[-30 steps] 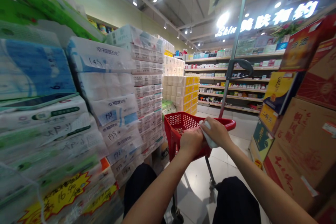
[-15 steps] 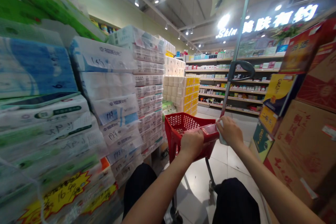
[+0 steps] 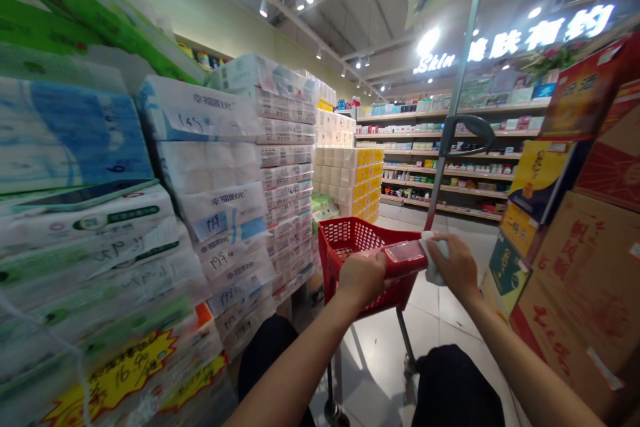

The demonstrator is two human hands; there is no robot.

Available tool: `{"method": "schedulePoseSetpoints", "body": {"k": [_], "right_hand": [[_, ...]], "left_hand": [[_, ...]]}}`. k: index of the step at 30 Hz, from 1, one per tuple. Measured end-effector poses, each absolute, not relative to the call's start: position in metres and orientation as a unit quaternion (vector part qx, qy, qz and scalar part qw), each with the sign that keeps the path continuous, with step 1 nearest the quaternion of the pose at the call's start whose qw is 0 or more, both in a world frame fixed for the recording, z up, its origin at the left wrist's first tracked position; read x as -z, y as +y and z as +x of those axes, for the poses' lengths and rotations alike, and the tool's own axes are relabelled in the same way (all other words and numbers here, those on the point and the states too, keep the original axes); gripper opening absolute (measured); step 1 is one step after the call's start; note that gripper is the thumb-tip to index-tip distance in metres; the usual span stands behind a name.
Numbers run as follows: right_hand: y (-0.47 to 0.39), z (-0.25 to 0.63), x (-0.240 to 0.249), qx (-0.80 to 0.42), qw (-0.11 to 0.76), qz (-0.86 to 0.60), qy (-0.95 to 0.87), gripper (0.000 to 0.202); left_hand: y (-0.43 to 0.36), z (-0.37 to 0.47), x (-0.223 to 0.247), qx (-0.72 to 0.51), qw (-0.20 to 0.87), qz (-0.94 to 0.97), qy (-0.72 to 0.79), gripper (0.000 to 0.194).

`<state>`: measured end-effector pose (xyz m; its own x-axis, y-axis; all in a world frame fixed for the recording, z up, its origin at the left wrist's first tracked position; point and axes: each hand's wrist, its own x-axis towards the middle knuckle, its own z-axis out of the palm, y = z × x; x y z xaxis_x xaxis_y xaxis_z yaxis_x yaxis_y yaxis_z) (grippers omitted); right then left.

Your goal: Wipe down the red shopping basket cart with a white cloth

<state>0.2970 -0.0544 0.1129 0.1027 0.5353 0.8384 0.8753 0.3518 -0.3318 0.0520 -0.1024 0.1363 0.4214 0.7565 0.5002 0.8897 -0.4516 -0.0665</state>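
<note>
A small red shopping cart [image 3: 345, 235] with a perforated basket stands right in front of me, between my knees. My left hand [image 3: 364, 278] is wrapped round the left part of its red handle [image 3: 404, 253]. At the right end of that handle, my right hand [image 3: 456, 265] pinches a white cloth or tissue [image 3: 434, 267], which touches the handle's end. A grey metal pole [image 3: 457, 80] with a dark looped grip [image 3: 467, 135] rises from the cart's right side. The basket's floor is mostly hidden from this angle.
Tall stacks of wrapped tissue packs [image 3: 215, 193] line the left, with a phone-like flat object [image 3: 87, 195] on one pile. Cardboard cartons [image 3: 585, 273] and boxes crowd the right. Shelves [image 3: 445, 153] of small goods span the back, beyond a white tiled floor [image 3: 440, 320].
My right hand has shifted slightly right with the cloth, to the handle's very end, baring more of the handle. My left hand keeps its hold. The view has shifted slightly.
</note>
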Motion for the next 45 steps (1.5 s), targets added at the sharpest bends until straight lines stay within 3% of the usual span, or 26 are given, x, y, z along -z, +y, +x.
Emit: {"method": "schedulePoseSetpoints", "body": {"k": [10, 17, 22, 31, 37, 45], "right_hand": [[-0.053, 0.339, -0.114, 0.202, 0.470, -0.650, -0.561, 0.032], [-0.089, 0.270, -0.120, 0.200, 0.465, -0.477, -0.718, 0.019], [-0.099, 0.233, -0.135, 0.191, 0.415, -0.420, -0.785, 0.012], [-0.083, 0.316, -0.122, 0.256, 0.424, -0.533, -0.687, 0.022], [-0.062, 0.359, -0.123, 0.161, 0.434, -0.572, -0.678, 0.025], [-0.063, 0.339, -0.131, 0.091, 0.394, -0.567, -0.718, 0.022]], "left_hand": [[-0.097, 0.029, -0.139, 0.200, 0.158, -0.850, -0.462, 0.050], [-0.082, 0.025, -0.135, 0.223, 0.158, -0.855, -0.441, 0.049], [-0.078, 0.029, -0.133, 0.237, 0.156, -0.868, -0.408, 0.053], [-0.059, 0.012, -0.132, 0.222, 0.181, -0.872, -0.398, 0.053], [-0.049, 0.000, -0.138, 0.213, 0.188, -0.883, -0.375, 0.047], [-0.044, -0.016, -0.140, 0.258, 0.211, -0.863, -0.381, 0.044]]}}
